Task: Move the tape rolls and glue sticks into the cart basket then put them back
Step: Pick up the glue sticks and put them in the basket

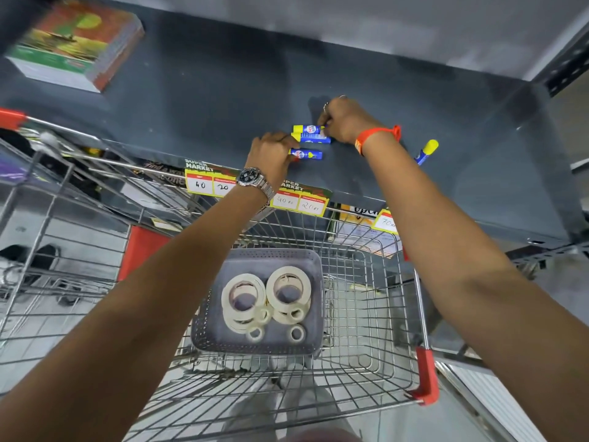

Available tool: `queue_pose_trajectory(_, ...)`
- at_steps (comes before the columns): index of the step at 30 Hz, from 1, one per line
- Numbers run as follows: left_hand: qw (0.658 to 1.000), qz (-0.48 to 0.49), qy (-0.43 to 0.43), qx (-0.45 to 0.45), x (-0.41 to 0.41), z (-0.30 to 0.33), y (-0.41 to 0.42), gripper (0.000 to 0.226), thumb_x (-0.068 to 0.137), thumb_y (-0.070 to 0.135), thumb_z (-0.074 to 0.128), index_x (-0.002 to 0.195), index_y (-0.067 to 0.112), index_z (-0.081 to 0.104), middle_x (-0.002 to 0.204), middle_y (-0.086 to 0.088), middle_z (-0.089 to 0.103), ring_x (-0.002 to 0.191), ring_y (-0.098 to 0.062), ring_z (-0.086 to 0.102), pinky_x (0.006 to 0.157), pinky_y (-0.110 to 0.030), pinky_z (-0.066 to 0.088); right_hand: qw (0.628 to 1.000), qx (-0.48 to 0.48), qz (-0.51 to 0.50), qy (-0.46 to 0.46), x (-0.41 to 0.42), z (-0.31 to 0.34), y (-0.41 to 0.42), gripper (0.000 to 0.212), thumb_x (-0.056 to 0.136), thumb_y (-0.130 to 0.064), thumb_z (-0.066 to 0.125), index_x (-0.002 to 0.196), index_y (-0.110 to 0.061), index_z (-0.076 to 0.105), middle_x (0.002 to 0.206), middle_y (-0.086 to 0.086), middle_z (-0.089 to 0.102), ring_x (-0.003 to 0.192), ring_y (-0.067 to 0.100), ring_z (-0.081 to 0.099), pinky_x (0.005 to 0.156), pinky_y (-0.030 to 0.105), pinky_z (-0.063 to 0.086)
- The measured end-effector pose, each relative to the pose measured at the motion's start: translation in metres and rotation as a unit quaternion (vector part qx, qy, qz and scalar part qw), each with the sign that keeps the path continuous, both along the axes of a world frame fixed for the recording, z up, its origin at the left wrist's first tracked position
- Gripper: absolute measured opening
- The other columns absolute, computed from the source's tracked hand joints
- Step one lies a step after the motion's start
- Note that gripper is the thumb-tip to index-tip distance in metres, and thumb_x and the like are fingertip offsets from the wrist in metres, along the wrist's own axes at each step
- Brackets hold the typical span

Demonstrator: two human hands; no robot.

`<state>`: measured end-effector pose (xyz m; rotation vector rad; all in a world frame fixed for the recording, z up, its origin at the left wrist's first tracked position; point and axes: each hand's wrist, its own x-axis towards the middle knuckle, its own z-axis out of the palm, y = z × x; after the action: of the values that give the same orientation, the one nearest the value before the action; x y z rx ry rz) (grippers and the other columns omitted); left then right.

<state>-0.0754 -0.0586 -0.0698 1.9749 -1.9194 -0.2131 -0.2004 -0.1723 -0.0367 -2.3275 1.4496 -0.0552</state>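
Note:
Three blue-and-yellow glue sticks lie on the dark shelf [197,100]. My left hand [272,153] pinches the end of the nearest glue stick [308,154]. My right hand [342,119] grips the ends of the two glue sticks [310,134] lying side by side behind it. A further glue stick [426,152] lies to the right, partly hidden by my right forearm. Below, a grey perforated basket [314,275] sits inside the wire cart [376,314] and holds several cream tape rolls [266,299], large and small.
A stack of colourful notebooks [75,46] rests at the shelf's far left. Yellow price labels [299,199] hang along the shelf's front edge. A second wire cart [57,224] stands to the left. The cart's red corner [425,374] is at lower right.

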Motion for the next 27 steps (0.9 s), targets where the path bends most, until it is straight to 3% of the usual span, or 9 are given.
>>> queue_pose_trajectory(6,1.000,0.010,0.014,-0.009,0.005,0.001,0.006,0.027,0.089,0.009,0.053,0.115,0.007,0.060,0.123,-0.014,0.060,0.118,-0.032,0.050,0.098,-0.041,0.036,0.997,-0.025,-0.037,-0.061,-0.005,-0.001,0.009,0.022,0.088,-0.002,0.057,0.108,-0.006,0.067,0.120,0.019,0.063,0.111,0.031,0.059,0.093,0.030,0.046)
queue_pose_trajectory(11,0.992,0.012,0.068,-0.105,0.010,0.003,0.045,0.020,0.086,0.014,0.058,0.103,0.006,0.066,0.101,-0.017,0.068,0.095,-0.035,0.059,0.083,-0.041,0.043,0.984,-0.040,-0.085,-0.152,-0.015,-0.006,0.040,0.022,0.086,-0.001,0.056,0.104,-0.006,0.068,0.113,0.017,0.067,0.105,0.029,0.061,0.084,0.021,0.043)
queue_pose_trajectory(14,0.984,-0.015,0.090,-0.155,0.018,-0.012,0.090,0.020,0.085,0.019,0.058,0.098,0.005,0.066,0.089,-0.016,0.071,0.085,-0.024,0.057,0.075,-0.033,0.043,0.967,-0.081,-0.107,-0.218,-0.029,-0.012,0.077,0.022,0.086,-0.001,0.058,0.105,-0.005,0.067,0.108,0.019,0.068,0.101,0.032,0.062,0.090,0.031,0.045)
queue_pose_trajectory(16,0.983,-0.032,0.101,-0.149,0.023,-0.031,0.123,0.022,0.084,0.024,0.056,0.097,0.006,0.063,0.085,-0.016,0.071,0.082,-0.016,0.049,0.073,-0.028,0.037,0.953,-0.103,-0.111,-0.262,-0.038,-0.025,0.111,0.019,0.087,-0.005,0.059,0.105,-0.005,0.067,0.102,0.020,0.068,0.096,0.032,0.063,0.086,0.037,0.049)
queue_pose_trajectory(19,0.993,-0.057,0.097,-0.017,0.037,-0.083,0.168,0.032,0.088,0.039,0.044,0.095,0.012,0.059,0.084,-0.015,0.070,0.083,-0.020,0.051,0.072,-0.033,0.039,0.947,-0.053,-0.113,-0.296,-0.048,-0.063,0.171,0.019,0.090,-0.006,0.059,0.108,-0.006,0.066,0.106,0.016,0.066,0.094,0.021,0.061,0.085,0.027,0.047)
queue_pose_trajectory(20,0.992,-0.063,0.098,0.048,0.041,-0.104,0.182,0.035,0.085,0.041,0.044,0.092,0.011,0.062,0.083,-0.015,0.071,0.082,-0.024,0.056,0.072,-0.036,0.045,0.952,-0.016,-0.110,-0.284,-0.049,-0.080,0.189,0.021,0.090,-0.005,0.059,0.109,-0.006,0.066,0.109,0.017,0.065,0.096,0.022,0.061,0.086,0.029,0.049)
queue_pose_trajectory(23,0.962,-0.069,0.061,0.258,0.041,-0.151,0.215,0.013,0.067,0.012,0.072,0.079,0.007,0.070,0.074,-0.016,0.072,0.068,-0.032,0.068,0.063,-0.036,0.058,0.976,0.115,-0.070,-0.169,-0.052,-0.133,0.229,0.025,0.087,0.004,0.057,0.110,-0.001,0.065,0.111,0.023,0.065,0.102,0.034,0.061,0.089,0.043,0.050)
queue_pose_trajectory(25,0.931,-0.049,0.071,0.355,0.039,-0.167,0.227,0.020,0.071,0.006,0.073,0.091,0.005,0.070,0.092,-0.020,0.072,0.086,-0.035,0.067,0.078,-0.037,0.055,0.976,0.199,-0.020,-0.085,-0.053,-0.168,0.244,0.025,0.083,0.008,0.057,0.105,0.004,0.067,0.108,0.027,0.067,0.103,0.036,0.062,0.090,0.043,0.049)
queue_pose_trajectory(27,0.905,-0.025,0.087,0.415,0.037,-0.183,0.235,0.037,0.082,0.030,0.053,0.101,0.001,0.066,0.109,-0.024,0.066,0.103,-0.033,0.061,0.089,-0.033,0.046,0.963,0.269,0.014,-0.003,-0.054,-0.196,0.259,0.021,0.081,0.005,0.059,0.100,0.006,0.067,0.107,0.028,0.067,0.103,0.037,0.063,0.086,0.041,0.050)
